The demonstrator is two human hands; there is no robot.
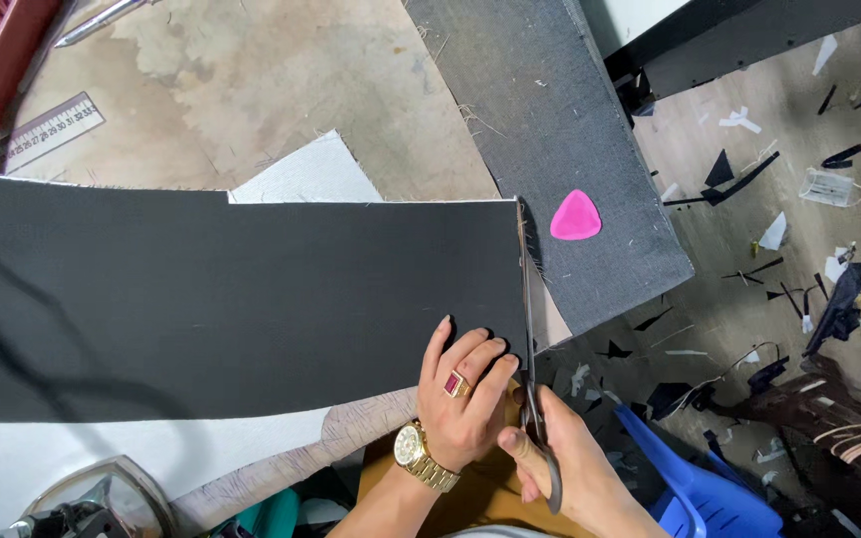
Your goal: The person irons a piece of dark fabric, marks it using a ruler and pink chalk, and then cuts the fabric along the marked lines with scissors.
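Scissors are the landmark: blades run up the right-hand edge of the dark fabric panel, tips near the panel's top right corner, handles low by the table edge. My right hand has its fingers curled closed through and round the scissor handles; how far the blades are parted I cannot tell, they look nearly edge-on. My left hand lies just left of the scissors, fingers spread fairly flat and pressing on the fabric, gripping nothing; there is a ring on one finger and a gold watch at the wrist. I judge this a trim along the panel's edge, so doing it well means keeping the lower blade sliding on the table, taking long strokes without fully snapping the tips, and walking the left hand up beside the blades so the cloth does not creep or pucker. Pink tailor's chalk sits just right of the blade tips on a grey fabric strip, clear of the cut. White paper pattern peeks out above the panel, well left of the scissors. Ruler is far left. Offcuts litter the floor right of the scissors.
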